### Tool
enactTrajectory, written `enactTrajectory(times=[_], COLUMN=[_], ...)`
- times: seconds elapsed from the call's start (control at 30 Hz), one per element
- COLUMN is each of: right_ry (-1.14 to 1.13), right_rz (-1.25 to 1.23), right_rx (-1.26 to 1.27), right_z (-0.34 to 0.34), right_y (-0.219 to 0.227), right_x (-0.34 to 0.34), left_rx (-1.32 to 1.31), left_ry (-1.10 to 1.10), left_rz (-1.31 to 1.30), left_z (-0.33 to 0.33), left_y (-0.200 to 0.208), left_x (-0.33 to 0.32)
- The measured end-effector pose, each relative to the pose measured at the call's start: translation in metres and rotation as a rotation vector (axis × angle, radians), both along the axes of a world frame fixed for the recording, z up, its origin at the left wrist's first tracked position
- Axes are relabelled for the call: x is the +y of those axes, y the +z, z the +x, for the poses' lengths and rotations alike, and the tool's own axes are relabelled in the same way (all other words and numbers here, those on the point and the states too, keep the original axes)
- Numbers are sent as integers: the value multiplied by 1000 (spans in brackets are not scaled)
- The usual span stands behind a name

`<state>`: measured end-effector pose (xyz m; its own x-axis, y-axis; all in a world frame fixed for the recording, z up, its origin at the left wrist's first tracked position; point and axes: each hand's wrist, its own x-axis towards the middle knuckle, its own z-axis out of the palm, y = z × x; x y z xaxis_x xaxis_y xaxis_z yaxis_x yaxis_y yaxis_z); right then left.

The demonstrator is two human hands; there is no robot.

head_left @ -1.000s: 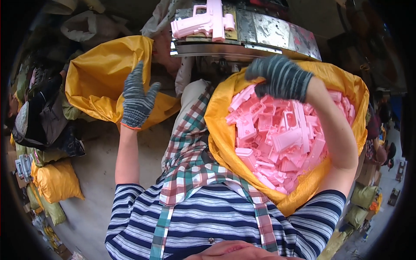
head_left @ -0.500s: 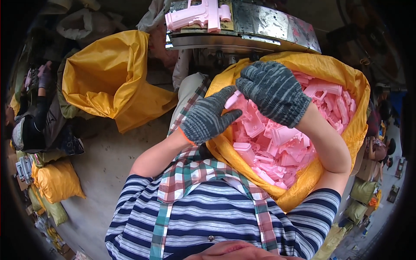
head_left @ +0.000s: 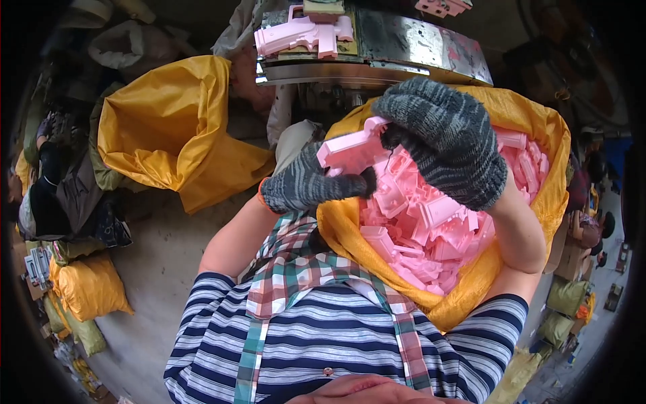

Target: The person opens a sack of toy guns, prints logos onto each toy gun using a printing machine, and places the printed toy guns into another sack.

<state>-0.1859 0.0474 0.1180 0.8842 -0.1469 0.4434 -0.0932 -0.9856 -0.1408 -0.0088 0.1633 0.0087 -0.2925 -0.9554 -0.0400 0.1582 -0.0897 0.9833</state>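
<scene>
A pink plastic toy gun part point(head_left: 351, 152) is held between my two gloved hands over an open yellow sack. My left hand point(head_left: 303, 183) closes on its left end, with the thumb along the underside. My right hand point(head_left: 447, 145) is curled over the other end and hides much of it. Below both hands, the yellow sack point(head_left: 444, 311) is heaped with loose pink plastic parts point(head_left: 437, 222). Beyond the hands, a pink toy pistol point(head_left: 303, 37) lies on a plate of the metal machine point(head_left: 417, 42).
Another yellow sack point(head_left: 151, 135) stands gaping on the floor point(head_left: 175, 249) to the left. A filled yellow sack point(head_left: 94, 286) lies farther left, near a seated person point(head_left: 64, 195). More people and green sacks point(head_left: 564, 296) are at the right rim.
The toy gun part shows far more between my hands, and my right hand has turned and shifted right. On the machine a block now stands over the pistol, and pink pieces show at the top right.
</scene>
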Motion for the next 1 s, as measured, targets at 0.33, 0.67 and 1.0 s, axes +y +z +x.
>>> enactTrajectory(times=[0.33, 0.67, 1.0], right_ry=[-86, -117, 9], right_rz=[225, 358, 369], right_rx=[192, 196, -103], right_z=[-8, -20, 39], right_y=[-12, 10, -42], right_x=[-2, -40, -84], left_rx=[-1081, -1534, -1644], left_ry=[526, 634, 1058], left_rz=[-746, -625, -772], left_z=[4, 101, 135], left_y=[-12, 26, -21], left_x=[-12, -95, 6])
